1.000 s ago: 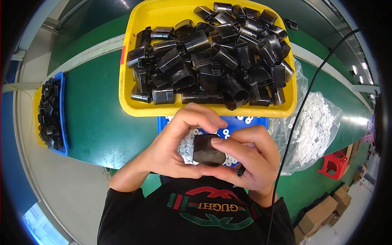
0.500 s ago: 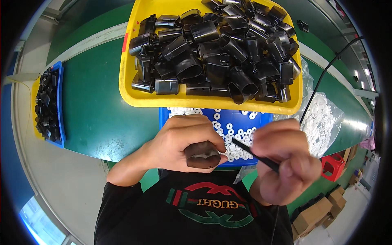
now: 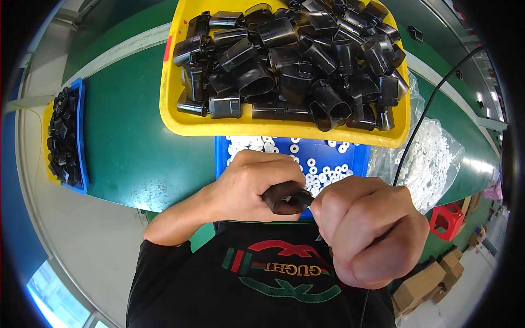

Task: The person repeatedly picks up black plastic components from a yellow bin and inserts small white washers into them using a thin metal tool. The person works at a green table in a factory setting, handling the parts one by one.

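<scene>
My left hand is wrapped round a dark, hollow plastic housing, its open end turned toward my body. In my closed right hand is a thin black rod-like tool. The rod's tip meets the opening of the housing; how deep it reaches is hidden. Just beyond both hands lies a blue tray with many white ring-shaped washers. A yellow tray heaped with similar black housings overhangs its far side.
On the green table, a clear bag of white washers lies to the right, with a black cable before it. A blue-edged bin of black parts stands far left. A red stool and cardboard boxes sit lower right.
My right hand has moved left and closed up, bringing the rod's tip to the housing. The housing has shifted slightly right and tilted, its opening now facing the rod more.
</scene>
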Demonstrator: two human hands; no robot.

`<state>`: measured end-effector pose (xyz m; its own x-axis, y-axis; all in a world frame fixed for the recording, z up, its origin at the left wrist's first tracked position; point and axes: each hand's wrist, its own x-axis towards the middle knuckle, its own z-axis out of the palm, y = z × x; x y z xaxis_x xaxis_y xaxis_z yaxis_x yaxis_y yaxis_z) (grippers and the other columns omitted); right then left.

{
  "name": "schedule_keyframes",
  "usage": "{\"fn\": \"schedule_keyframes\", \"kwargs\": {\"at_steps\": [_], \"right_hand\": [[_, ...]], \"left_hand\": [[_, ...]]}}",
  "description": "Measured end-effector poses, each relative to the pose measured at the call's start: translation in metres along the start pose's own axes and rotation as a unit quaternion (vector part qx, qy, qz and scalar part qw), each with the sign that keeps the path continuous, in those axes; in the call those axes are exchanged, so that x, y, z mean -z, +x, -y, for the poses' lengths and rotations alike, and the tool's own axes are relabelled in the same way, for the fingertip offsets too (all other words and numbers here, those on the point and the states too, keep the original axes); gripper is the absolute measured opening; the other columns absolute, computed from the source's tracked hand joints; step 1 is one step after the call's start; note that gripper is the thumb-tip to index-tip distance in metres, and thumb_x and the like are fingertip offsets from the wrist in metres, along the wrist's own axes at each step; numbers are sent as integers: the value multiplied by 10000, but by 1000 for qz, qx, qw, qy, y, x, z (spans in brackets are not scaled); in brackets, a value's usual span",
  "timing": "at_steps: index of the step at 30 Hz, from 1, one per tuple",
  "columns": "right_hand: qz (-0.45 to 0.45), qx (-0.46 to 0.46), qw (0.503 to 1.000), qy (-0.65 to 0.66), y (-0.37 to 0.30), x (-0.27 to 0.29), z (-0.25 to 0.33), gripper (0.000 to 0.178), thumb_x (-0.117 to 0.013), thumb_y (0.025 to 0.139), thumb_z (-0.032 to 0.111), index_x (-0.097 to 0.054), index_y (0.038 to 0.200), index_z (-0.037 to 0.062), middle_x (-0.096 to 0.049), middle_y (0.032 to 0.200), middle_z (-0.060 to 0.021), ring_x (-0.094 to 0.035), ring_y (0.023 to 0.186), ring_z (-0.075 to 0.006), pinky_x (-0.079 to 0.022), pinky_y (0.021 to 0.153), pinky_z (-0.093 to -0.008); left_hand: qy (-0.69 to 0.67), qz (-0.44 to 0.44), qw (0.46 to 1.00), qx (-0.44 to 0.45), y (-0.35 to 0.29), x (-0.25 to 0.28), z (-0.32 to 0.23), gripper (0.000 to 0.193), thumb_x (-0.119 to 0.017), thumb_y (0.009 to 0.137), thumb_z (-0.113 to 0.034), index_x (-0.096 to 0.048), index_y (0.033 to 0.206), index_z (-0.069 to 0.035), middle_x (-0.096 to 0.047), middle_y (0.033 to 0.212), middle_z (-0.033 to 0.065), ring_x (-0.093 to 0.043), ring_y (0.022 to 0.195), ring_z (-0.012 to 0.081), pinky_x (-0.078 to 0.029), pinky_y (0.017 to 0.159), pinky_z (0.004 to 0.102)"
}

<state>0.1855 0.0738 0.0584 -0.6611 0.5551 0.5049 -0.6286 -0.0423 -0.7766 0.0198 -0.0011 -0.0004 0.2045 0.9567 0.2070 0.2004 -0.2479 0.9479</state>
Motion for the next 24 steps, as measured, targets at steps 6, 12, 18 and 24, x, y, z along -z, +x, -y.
{"fn": "schedule_keyframes", "kwargs": {"at_steps": [6, 12, 18, 24], "right_hand": [[16, 15, 1000, -11, -1, 1, -5, 256, -680, 612, -163, -528, 638, 42, -569, 682, -59, -422, 521, -131, -281, 397, -230], [1, 29, 999, -22, -2, -3, -9, 193, -647, 566, -99, -513, 614, 32, -500, 628, -55, -380, 479, -133, -242, 392, -238], [-76, 75, 994, -35, -10, -15, -31, 167, -651, 524, 42, -492, 568, 17, -387, 556, -58, -334, 445, -161, -214, 400, -263], [-140, 11, 989, -43, -13, -19, -24, 302, -630, 647, -158, -447, 607, 79, -481, 552, -24, -345, 445, -108, -222, 397, -247]], "left_hand": [[-11, 1, 1000, -2, 0, -1, 0, 302, -814, 616, -88, -616, 837, -31, -616, 756, 87, -606, 632, 288, -476, 541, 351], [-1, -2, 1000, -17, 0, 0, 0, 300, -822, 638, -128, -615, 829, -24, -599, 730, 94, -596, 614, 287, -470, 535, 354], [60, -14, 998, -16, 1, 7, -5, 304, -836, 684, -190, -626, 819, -18, -598, 701, 105, -593, 591, 298, -476, 541, 354], [64, -16, 998, -11, -1, 12, -6, 251, -817, 658, -98, -618, 793, -25, -590, 682, 103, -574, 565, 285, -461, 523, 347]]}}
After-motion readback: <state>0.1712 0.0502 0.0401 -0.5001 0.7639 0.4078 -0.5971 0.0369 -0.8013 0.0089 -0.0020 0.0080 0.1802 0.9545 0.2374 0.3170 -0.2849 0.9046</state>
